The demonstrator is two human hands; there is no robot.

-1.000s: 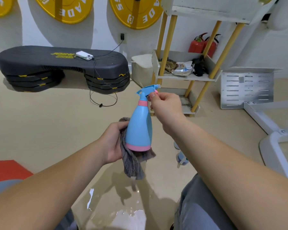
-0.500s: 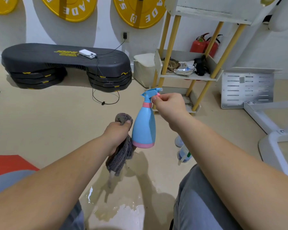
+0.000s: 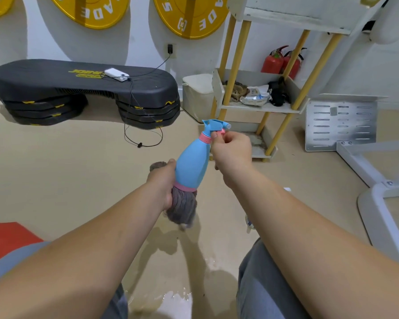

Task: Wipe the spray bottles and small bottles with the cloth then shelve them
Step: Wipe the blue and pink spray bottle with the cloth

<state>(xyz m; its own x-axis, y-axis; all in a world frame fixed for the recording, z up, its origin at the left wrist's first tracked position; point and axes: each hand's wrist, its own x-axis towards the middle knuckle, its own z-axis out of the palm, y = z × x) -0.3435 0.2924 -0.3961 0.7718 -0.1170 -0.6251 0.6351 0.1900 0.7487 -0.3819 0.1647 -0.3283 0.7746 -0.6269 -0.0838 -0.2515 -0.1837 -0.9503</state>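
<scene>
Spray bottle (image 3: 191, 162) one, cloth (image 3: 183, 206) one, fire extinguishers (image 3: 273, 63) two.

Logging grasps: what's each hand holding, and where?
Right hand pinches the blue spray bottle at its neck; left hand grips the grey cloth against its base.

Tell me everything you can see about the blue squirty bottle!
The spray bottle is light blue, plastic-looking, with a pink collar, a pink band round its base and a blue trigger head. It is held in the air, tilted, head up and away. The right hand pinches its neck; the left hand holds a grey cloth against its base.
</scene>
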